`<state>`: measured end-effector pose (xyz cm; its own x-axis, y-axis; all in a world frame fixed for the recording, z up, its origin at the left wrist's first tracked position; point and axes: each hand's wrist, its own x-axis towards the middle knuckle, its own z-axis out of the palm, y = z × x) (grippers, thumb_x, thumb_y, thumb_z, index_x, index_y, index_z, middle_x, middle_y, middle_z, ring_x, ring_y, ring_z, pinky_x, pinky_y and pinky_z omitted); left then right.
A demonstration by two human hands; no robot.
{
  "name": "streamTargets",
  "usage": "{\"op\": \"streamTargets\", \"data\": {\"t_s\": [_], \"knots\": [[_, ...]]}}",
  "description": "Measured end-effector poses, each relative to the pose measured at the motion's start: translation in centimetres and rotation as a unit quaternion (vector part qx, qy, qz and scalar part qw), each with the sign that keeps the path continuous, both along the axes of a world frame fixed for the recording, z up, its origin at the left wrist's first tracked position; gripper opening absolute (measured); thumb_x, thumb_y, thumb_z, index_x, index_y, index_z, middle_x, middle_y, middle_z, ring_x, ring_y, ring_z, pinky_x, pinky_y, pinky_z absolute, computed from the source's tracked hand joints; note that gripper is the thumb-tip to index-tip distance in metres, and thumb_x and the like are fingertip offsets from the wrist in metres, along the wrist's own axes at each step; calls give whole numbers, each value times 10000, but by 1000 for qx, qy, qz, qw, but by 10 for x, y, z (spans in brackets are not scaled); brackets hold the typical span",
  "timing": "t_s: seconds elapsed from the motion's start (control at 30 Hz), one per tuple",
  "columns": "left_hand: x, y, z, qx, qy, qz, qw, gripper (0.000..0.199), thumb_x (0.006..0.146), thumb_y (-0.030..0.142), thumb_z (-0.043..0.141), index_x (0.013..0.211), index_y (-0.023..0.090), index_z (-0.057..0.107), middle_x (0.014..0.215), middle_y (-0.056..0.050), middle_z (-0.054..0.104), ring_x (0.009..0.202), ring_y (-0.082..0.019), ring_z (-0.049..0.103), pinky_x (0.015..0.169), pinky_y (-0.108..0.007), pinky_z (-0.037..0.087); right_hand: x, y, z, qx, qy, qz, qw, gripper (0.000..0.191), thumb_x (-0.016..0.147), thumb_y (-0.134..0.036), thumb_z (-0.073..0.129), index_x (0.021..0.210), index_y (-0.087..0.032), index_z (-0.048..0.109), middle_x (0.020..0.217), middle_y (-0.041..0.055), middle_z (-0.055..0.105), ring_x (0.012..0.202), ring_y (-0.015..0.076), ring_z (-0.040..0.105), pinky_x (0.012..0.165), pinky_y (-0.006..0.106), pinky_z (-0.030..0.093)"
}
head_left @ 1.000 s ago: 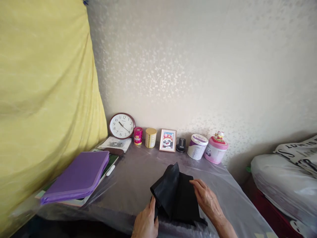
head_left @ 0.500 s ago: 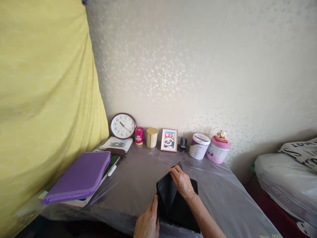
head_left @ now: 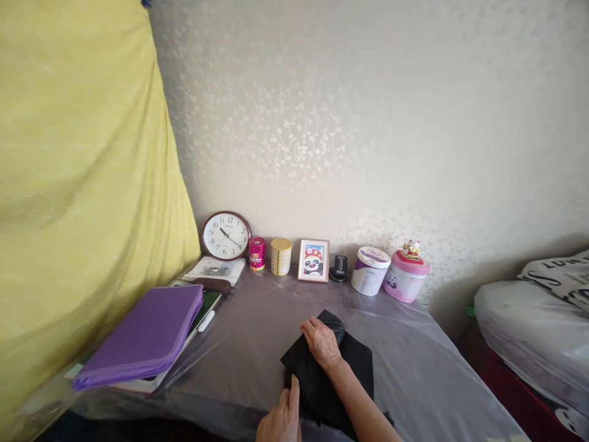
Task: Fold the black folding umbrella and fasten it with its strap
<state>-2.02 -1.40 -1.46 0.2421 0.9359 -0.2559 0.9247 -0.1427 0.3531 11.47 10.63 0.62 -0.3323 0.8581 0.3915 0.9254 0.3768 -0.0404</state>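
black cloth [head_left: 359, 365]: on table [head_left: 243, 344], near edge | left hand [head_left: 281, 416]: at cloth's left side, grip unclear | right hand [head_left: 321, 344]: curled over flap, grip unclear | risk: layers skewing, if smooth-looking table lets cloth slide

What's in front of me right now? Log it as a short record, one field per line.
left hand: at the near left edge of the black sheet-like item
right hand: on top of the black sheet-like item
black item: folded or overlapping, type unclear
back row, left to right: clock, magenta tin, yellow tin, framed panda picture, black stand-like object, white-and-purple tub, pink-lidded tub
on pink lid: figurine
table left: purple folder
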Motion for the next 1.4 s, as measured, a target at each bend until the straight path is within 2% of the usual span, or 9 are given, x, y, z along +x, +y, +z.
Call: {"op": "streamTargets", "data": {"t_s": [0.1,0.2,0.37,0.5,0.63,0.8,0.9,1.2,1.4], "knots": [[-5,-2,7,22,-10,15,1000,714,752,164,433,1414,167,164,1348,-136,424,1111,-243,519,850,-290,439,2,0,1,-2,1,4,1000,218,925,-234,384,852,-234,590,815,15,611,775,125,583,649,197,412],[-8,1,22,74,6,13,997,717,739,207,479,1403,229,210,1412,-126,348,1223,-288,406,951,-376,371,3,-1,0,-2,6,14,1000,213,926,-240,386,858,-231,588,809,11,624,785,132,584,680,205,417],[0,8,38,80,11,-62,995,846,656,132,539,1386,361,177,1511,-23,65,1150,-310,456,913,-437,390,3,1,-1,-11,28,19,999,206,922,-232,392,855,-226,587,806,7,646,782,141,594,671,215,426],[6,9,30,27,-3,-53,998,855,693,67,462,1396,353,69,1510,-33,27,1143,-269,490,885,-374,431,5,-5,2,-11,85,33,996,209,920,-226,391,868,-218,593,830,13,656,790,140,599,701,224,443],[9,10,19,-2,-33,-51,998,840,705,9,396,1406,318,51,1509,-65,33,1092,-216,552,871,-287,443,8,-31,5,-17,152,99,983,221,930,-248,375,913,-217,593,873,14,657,828,129,591,780,239,449],[15,12,10,-5,-48,-45,998,847,695,-18,368,1410,304,46,1506,-81,14,1046,-217,586,867,-284,445,16,-47,0,-26,127,164,978,271,939,-230,351,911,-214,620,917,14,671,990,135,571,985,326,361],[20,12,6,-2,-45,-37,998,844,708,-18,339,1404,315,-2,1506,-74,2,1032,-205,594,857,-283,447,23,-35,-2,-29,113,161,980,290,944,-239,341,950,-209,629,964,23,674,1064,140,543,1032,359,314],[28,18,-8,-35,-32,12,999,805,693,-16,259,1402,237,-26,1502,-32,-3,975,-206,620,732,-264,480,44,13,-2,-42,92,116,988,353,951,-272,308,917,-208,654,950,25,686,1070,160,534,1037,399,265],[26,18,-3,-53,-35,23,998,783,709,38,288,1413,227,3,1507,-41,29,912,-187,633,706,-246,462,52,38,-3,-62,70,41,995,355,941,-247,331,805,-220,658,889,13,684,926,134,583,861,262,397]]}}
